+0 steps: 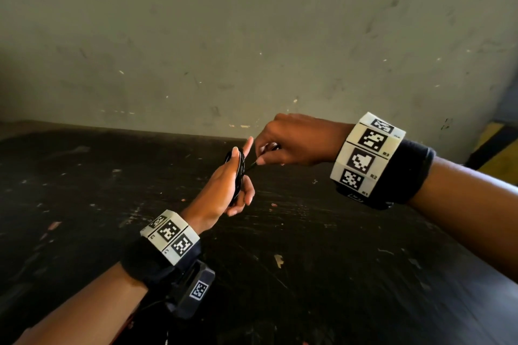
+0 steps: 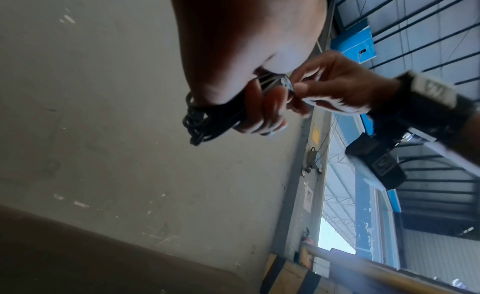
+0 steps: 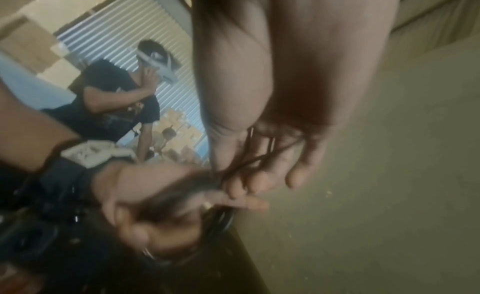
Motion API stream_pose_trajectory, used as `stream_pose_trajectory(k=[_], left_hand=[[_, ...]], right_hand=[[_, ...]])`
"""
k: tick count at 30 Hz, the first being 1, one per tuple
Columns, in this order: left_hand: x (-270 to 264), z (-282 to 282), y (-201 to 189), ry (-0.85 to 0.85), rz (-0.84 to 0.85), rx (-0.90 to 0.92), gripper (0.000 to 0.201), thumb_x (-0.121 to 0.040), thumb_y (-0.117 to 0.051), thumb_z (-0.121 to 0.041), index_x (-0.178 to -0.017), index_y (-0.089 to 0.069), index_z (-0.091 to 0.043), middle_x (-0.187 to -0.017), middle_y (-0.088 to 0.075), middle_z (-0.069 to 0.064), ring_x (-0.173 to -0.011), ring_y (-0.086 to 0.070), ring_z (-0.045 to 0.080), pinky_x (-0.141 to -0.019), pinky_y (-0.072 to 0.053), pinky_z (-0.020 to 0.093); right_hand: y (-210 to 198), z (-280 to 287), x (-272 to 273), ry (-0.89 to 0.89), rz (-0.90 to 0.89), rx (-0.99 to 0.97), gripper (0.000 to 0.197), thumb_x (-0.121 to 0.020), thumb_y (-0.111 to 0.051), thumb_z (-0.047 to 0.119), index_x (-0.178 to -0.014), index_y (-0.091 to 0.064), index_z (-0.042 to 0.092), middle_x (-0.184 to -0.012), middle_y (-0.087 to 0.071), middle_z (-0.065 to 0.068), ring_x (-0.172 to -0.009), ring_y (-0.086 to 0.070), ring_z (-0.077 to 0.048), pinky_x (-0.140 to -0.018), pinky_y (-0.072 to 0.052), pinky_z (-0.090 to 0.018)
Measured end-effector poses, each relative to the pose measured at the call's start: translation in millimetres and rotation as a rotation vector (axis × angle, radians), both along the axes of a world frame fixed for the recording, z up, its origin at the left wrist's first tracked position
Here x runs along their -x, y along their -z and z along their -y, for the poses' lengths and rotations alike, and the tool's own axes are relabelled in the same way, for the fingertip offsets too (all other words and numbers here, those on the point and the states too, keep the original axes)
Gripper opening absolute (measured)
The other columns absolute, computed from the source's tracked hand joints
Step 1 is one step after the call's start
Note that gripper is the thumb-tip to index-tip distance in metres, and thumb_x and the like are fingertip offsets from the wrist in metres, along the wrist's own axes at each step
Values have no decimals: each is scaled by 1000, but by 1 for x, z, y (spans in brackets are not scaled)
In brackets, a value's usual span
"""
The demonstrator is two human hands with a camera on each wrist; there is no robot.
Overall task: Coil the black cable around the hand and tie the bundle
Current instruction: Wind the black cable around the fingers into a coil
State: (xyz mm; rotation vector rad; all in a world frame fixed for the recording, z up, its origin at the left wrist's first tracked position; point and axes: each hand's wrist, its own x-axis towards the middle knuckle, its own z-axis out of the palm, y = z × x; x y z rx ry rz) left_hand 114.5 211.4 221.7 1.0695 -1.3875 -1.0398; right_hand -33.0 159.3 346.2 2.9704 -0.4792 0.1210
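Note:
The black cable (image 1: 240,169) is wound in several loops round my left hand (image 1: 224,190), which I hold up above the table with the thumb raised. In the left wrist view the coil (image 2: 205,121) hangs under the palm, and my left fingers (image 2: 262,115) curl round it. My right hand (image 1: 269,154) is just right of the coil and pinches a short free strand of the cable (image 1: 252,164) between thumb and fingers. The blurred right wrist view has that thin strand (image 3: 259,157) running across my right fingers (image 3: 239,185), with the coil (image 3: 221,220) below them.
A dark, scratched table top (image 1: 294,246) lies under both hands, and a grey wall (image 1: 252,36) stands behind it. At the far right is a yellow and black striped edge (image 1: 499,154). Another person (image 3: 116,97) stands off to the side.

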Motion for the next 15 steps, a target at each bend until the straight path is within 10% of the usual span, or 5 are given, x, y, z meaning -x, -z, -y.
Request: stream_pose_trajectory(k=[4,10,15], left_hand=[[1,-6,-3,165,-93,-38,48,-91,-20,-58,-119,-56,-43,-54,-47,9,-30,-31,8,-31,-20,18],[-7,-10,-6,303,-209,-103,62,-91,-23,-59,-132,-52,-22,-49,-46,3,-29,-29,5,-30,-18,18],[-14,-12,-13,392,-310,-129,67,-95,-22,-53,-90,-62,0,-42,-39,1,-25,-27,5,-28,-20,14]], right_hand=[[10,11,4,-94,102,95,22,-92,-57,27,-103,-65,10,-93,-73,-5,-78,-67,-16,-63,-31,-6],[24,19,7,-119,273,-50,40,-93,-41,36,-107,-63,7,-97,-70,-10,-84,-64,-18,-73,-54,-38],[41,22,4,-134,457,-118,37,-94,-43,32,-106,-67,7,-92,-68,-9,-82,-60,-17,-71,-51,-28]])
